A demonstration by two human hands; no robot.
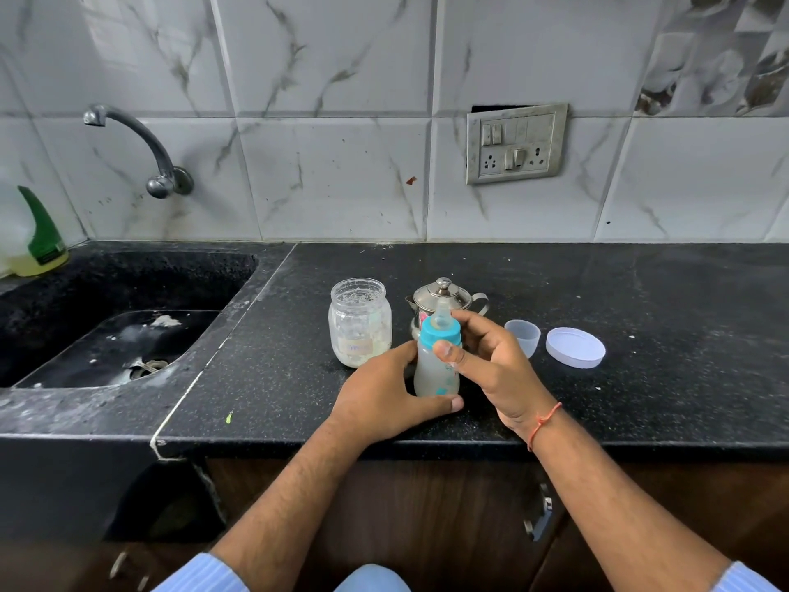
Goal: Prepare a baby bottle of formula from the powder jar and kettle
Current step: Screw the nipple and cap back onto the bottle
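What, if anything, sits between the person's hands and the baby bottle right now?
Nothing visible does. The left hand already wraps the lower body of the baby bottle, and the right hand grips its blue collar. The powder jar stands to the left and the kettle behind, both clear of the grip.

Left hand [386, 395] curled low round what it holds, thumb fwd. Right hand [491, 361] higher, thumb and fingers pinching. Both forearms reach in from near edge.
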